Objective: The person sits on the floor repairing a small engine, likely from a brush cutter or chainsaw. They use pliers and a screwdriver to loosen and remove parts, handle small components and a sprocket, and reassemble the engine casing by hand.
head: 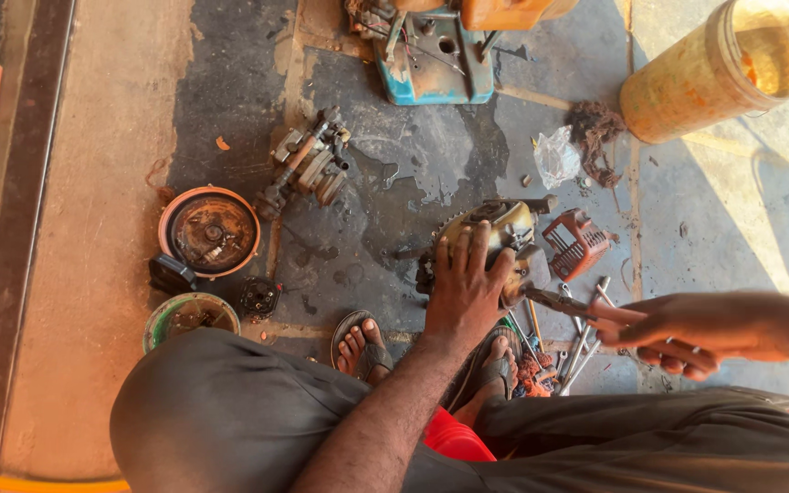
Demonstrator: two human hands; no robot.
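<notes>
Engine block (495, 233), yellowish and grimy, sits on the stained concrete floor (102, 274) just ahead of the person's sandalled feet (362, 342), roughly midway across the floor and nearer its close edge. The left hand (464, 288) lies flat on top of the block, fingers spread and pressing down, palm covering its near side, not wrapped around anything. The right hand (664, 333) comes in from the right, closed around the handles of red-gripped pliers (563, 303), whose tips reach to the block's lower right side, just beside the left hand's little finger. A red plastic cover (575, 242) lies touching or nearly touching the block on its right. Spanners and screwdrivers (577, 351) are scattered on the floor under the right hand. Left of the block, well apart, stand a round orange-rimmed flywheel housing (209, 231), a small green bowl (190, 315) and a black part (259, 296) beside it. A grey metal assembly (308, 164) lies beyond those. At the far edge rests a blue-based machine (436, 55), and at the far right corner a yellow bucket (714, 73), with a rag (595, 128) and clear bag (555, 155) near it.
</notes>
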